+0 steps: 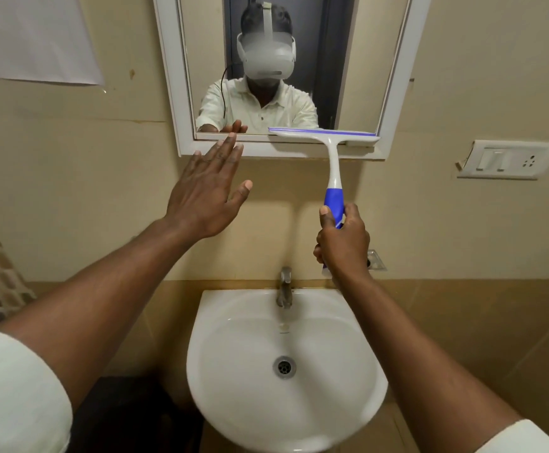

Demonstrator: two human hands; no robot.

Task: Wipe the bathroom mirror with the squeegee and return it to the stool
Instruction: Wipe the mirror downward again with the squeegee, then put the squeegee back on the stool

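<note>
A white-framed mirror hangs on the beige wall above the basin. My right hand grips the blue-and-white handle of the squeegee, held upright. Its blade lies level along the bottom right edge of the glass, against the lower frame. My left hand is flat and open, fingers together, its fingertips at the lower left corner of the mirror frame. The stool is not in view.
A white wash basin with a metal tap sits below my arms. A switch and socket plate is on the wall to the right. A white sheet hangs at the upper left. A small metal holder is behind my right wrist.
</note>
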